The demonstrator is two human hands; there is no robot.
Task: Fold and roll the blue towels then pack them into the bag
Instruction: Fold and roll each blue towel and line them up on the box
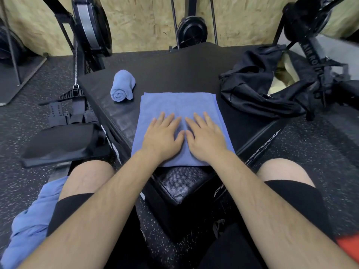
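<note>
Left hand [163, 137], right hand [206, 139] flat, fingers [168, 120] spread straight atop folded blue towel [178, 103].

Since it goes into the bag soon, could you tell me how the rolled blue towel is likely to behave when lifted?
The rolled towel is soft cloth, so it will probably squash when squeezed. Nothing visibly binds its spiral, so it may unwind if lifted by one layer. On the flat black box it could roll.

This is a gym. Black speckled rubber flooring [320, 148] covers the ground. Round black fan housings of air rowing machines [191, 33] stand against a chipboard wall [145, 22]. A rower's strapped dark footplates [58, 113] sit beside a black padded vinyl box [174, 70].
</note>
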